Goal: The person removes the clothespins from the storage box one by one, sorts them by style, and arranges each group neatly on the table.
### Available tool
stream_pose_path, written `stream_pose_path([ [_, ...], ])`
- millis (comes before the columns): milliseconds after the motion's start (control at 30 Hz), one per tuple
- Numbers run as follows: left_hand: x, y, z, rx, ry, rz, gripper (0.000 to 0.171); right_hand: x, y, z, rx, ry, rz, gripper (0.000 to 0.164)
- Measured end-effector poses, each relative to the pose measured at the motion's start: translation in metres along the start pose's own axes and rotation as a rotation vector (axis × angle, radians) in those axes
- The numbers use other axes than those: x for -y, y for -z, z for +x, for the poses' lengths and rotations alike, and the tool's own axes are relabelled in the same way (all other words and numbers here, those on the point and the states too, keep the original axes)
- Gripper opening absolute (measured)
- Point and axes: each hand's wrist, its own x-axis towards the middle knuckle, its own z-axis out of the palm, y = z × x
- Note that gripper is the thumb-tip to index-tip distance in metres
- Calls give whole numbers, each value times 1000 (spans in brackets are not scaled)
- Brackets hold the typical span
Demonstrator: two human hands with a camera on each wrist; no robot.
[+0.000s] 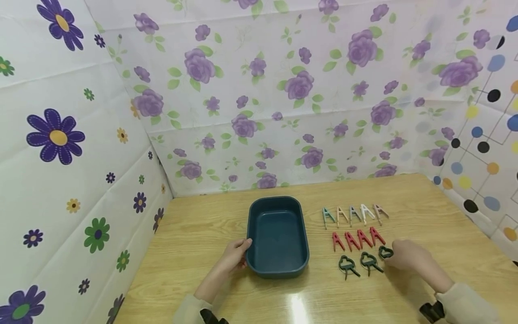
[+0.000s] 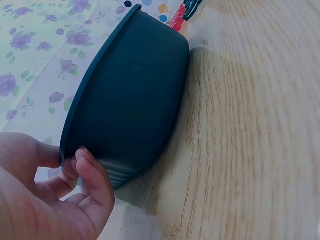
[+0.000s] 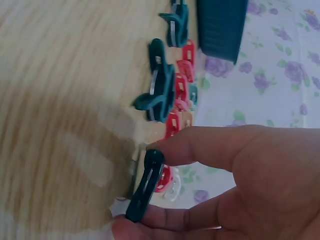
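Note:
A dark teal rectangular basin [image 1: 279,243] stands on the wooden table. My left hand [image 1: 234,256] grips its near left rim, thumb over the edge and fingers beneath the outside, as the left wrist view also shows. Over at the right, my right hand [image 1: 408,255] pinches a dark green plastic clip [image 3: 145,187] between thumb and fingers, at the right end of the front row. Two matching green clips [image 1: 347,265] lie to its left. Behind them is a row of several red clothespins [image 1: 352,240].
Farthest back is a row of several clothespins [image 1: 341,215] in green, beige, grey, white and pinkish brown. The wooden table [image 1: 198,225] ends at a flower-print cloth [image 1: 226,148] behind, with patterned cloths on both sides.

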Motion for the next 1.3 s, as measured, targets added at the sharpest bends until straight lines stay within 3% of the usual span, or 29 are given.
stream_pose_path([
  [233, 1, 0, 1, -2, -2, 10, 34, -1, -9, 3, -26, -36, -24, 25],
  [467, 0, 0, 1, -21, 16, 15, 32, -3, -3, 6, -6, -34, -9, 39],
  [800, -1, 2, 1, -15, 11, 8, 31, 3, 4, 16, -150, 24, 61, 37],
  [1000, -3, 3, -3, 15, 5, 29, 47, 19, 5, 30, -285, 211, 96, 20],
  [1233, -3, 7, -4, 55, -36, 80, 51, 30, 4, 44, -494, 473, -44, 29],
  [1300, -3, 9, -3, 45, -64, 138, 52, 31, 4, 46, -554, 530, -88, 33],
])
